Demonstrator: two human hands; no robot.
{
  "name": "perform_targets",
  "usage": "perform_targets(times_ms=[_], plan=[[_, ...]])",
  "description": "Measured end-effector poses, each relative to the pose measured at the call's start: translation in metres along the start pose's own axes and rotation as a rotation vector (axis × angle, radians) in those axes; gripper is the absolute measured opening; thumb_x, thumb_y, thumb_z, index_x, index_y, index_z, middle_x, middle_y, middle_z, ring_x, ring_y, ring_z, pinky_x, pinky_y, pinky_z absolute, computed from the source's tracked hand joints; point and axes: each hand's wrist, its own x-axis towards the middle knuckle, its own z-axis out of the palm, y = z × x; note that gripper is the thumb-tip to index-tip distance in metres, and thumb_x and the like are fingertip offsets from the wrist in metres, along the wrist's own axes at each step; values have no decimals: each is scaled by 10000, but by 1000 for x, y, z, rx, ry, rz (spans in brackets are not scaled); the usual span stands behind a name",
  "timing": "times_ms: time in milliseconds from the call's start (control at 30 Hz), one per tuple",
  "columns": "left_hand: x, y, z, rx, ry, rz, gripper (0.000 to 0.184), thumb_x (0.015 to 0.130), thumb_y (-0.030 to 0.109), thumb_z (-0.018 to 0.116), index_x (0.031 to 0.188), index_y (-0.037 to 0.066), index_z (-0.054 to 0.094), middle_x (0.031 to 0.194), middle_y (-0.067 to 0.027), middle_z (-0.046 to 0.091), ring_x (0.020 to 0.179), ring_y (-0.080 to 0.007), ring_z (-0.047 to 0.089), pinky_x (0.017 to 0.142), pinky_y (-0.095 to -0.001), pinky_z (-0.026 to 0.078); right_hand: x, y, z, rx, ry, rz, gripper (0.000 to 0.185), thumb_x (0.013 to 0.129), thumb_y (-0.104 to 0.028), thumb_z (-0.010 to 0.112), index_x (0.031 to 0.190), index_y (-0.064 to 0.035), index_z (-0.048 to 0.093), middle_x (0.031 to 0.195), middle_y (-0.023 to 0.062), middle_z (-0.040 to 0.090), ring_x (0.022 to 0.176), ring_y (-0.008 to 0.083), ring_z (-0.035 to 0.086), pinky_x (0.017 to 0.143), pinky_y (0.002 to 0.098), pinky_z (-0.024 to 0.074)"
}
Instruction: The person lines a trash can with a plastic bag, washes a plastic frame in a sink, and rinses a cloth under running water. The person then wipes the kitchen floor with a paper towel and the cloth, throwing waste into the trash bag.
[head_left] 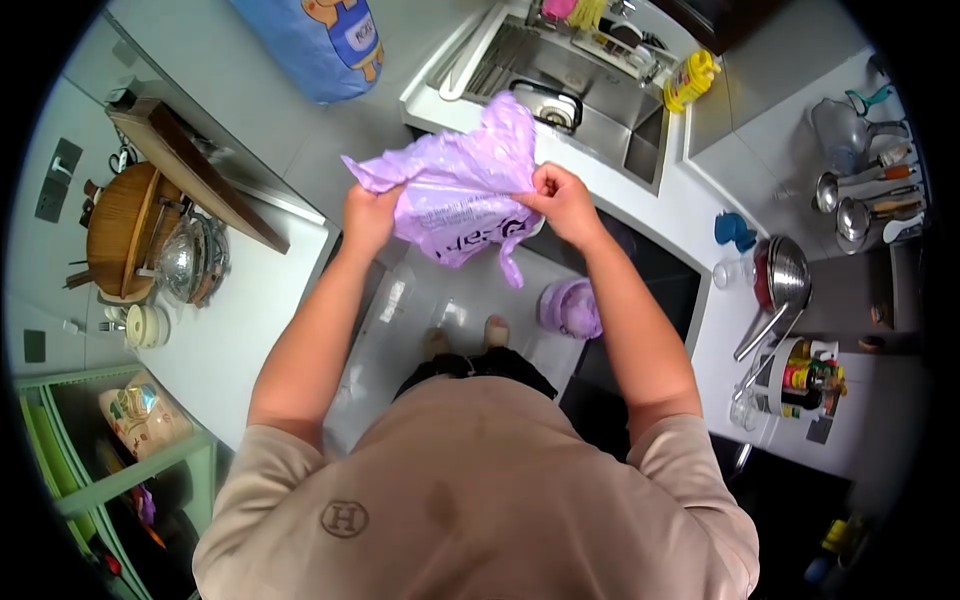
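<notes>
One purple plastic bag (465, 190) is held up in front of the sink (605, 85), overlapping the sink's near left corner in this view. Bold black lettering runs across the bag, but the creases leave the word unreadable; a block of finer print above it is too small to make out. Two hands have hold of it: the left hand (368, 218) is closed around the bag's left edge, and the right hand (562, 205) pinches the right edge between thumb and bent fingers. The beige shirt (470, 490), nearest the camera and well back from the sink, carries one circled letter "H". Left of the sink is one blue package (325, 50) with a cartoon figure whose blue apron bears letters too small to be sure of. One yellow bottle (690, 82) stands at the sink's right side, its label illegible. On the floor, back from the sink, sits one bin (570, 308) lined in purple. Farther right of the sink, one metal colander (790, 272) lies on the counter (668, 225), and two metal ladles (826, 192) hang on the wall.
</notes>
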Motion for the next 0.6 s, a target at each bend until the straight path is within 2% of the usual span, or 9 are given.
perform_targets(times_ms=[67, 167, 200, 300, 367, 433, 500, 567, 600], plan=[[-2, 5, 0, -23, -19, -99, 273, 887, 132, 650, 1117, -16, 646, 1037, -57, 678, 944, -149, 616, 852, -283, 466, -4, 7, -7, 146, -134, 30, 362, 753, -115, 801, 1007, -58, 550, 781, -5, 594, 699, 61, 528, 603, 226, 440], [2, 0, 6, -227, -14, -122, 262, 871, 155, 683, 1071, -13, 668, 995, -54, 688, 887, -133, 615, 791, -272, 472, -21, -16, -19, 262, -320, 196, 588, 743, -135, 804, 1244, -48, 509, 777, 3, 598, 687, 80, 522, 596, 243, 431], [4, 2, 3, -270, -36, -139, 254, 881, 148, 673, 1085, -2, 661, 1011, -41, 675, 896, -131, 602, 803, -270, 466, -18, -7, -33, -47, -408, 131, 718, 729, -178, 810, 1353, -71, 471, 780, 32, 610, 673, 113, 531, 605, 268, 435], [8, 14, -13, -218, 8, -175, 241, 888, 144, 661, 1080, -2, 657, 1012, -45, 674, 893, -129, 603, 795, -272, 467, -23, -5, -59, -231, -450, 325, 653, 707, -211, 812, 1289, -72, 551, 786, 52, 621, 689, 132, 554, 630, 282, 448], [17, 0, -24, -239, 116, -124, 238, 906, 161, 639, 1070, -11, 657, 998, -58, 674, 880, -133, 609, 787, -271, 468, -16, 19, -71, -541, -416, 255, 445, 693, -231, 805, 1084, -63, 673, 778, 58, 643, 682, 142, 570, 629, 289, 457], [20, -13, -37, -244, 144, -224, 250, 912, 172, 632, 1071, -19, 655, 994, -65, 674, 873, -136, 609, 788, -271, 466, -12, 38, -70, -489, -313, 291, 412, 711, -285, 802, 1038, -64, 681, 863, 89, 670, 757, 179, 596, 702, 313, 478], [16, -28, -33, -218, 120, -313, 294, 936, 219, 599, 1097, -22, 644, 1017, -73, 669, 891, -144, 607, 796, -285, 468, -14, 43, -54, -428, -236, 104, 514, 721, -345, 801, 1123, -64, 645, 1071, 143, 654, 961, 245, 608, 855, 343, 477], [3, -31, -21, -212, 73, -350, 317, 946, 239, 581, 1121, -20, 633, 1041, -75, 664, 908, -148, 604, 807, -293, 468, -16, 44, -25, -317, -188, 103, 893, 721, -374, 810, 1435, -82, 358, 1394, 194, 460, 1295, 318, 441, 1059, 371, 364], [-3, -20, -15, -172, -35, -357, 402, 969, 280, 552, 1241, -16, 539, 1158, -99, 613, 1022, -177, 588, 893, -320, 457, -15, 42, -8, -277, -179, 74, 984, 707, -356, 824, 1471, -81, 267, 1425, 212, 417, 1333, 331, 390, 1075, 380, 339]])
